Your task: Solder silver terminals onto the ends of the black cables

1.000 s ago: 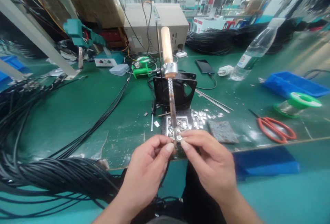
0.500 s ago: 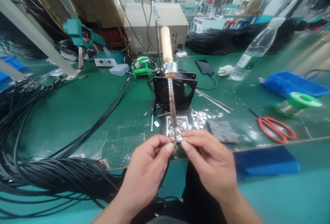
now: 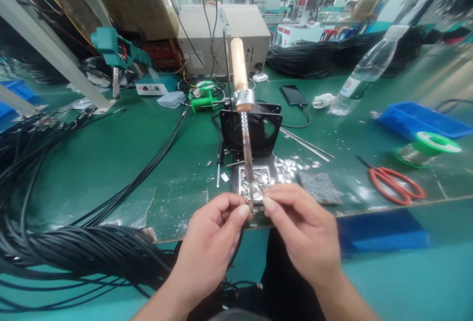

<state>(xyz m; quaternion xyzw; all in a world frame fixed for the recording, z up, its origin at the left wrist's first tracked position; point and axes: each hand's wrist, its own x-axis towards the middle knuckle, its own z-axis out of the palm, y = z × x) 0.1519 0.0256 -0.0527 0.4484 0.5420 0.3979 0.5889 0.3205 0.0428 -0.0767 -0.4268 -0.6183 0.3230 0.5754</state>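
Wooden-handled metal soldering iron (image 3: 244,120) points tip-down between our hands, in front of a pale-rimmed rectangular tray (image 3: 240,182) of small silvery pieces. Our left hand (image 3: 214,242) pinches a tiny brownish part (image 3: 250,205) by the tip; our right hand (image 3: 306,235) has fingertips together, on what we cannot tell. We seem to be heating; next calls for steadiness.

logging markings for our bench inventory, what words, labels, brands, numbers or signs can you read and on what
No words or numbers are readable.
Clear plastic bottle: white label, red logo, lettering blurred.
Beige metal box: pale label, too blurred.
White-and-red background box: markings too small.
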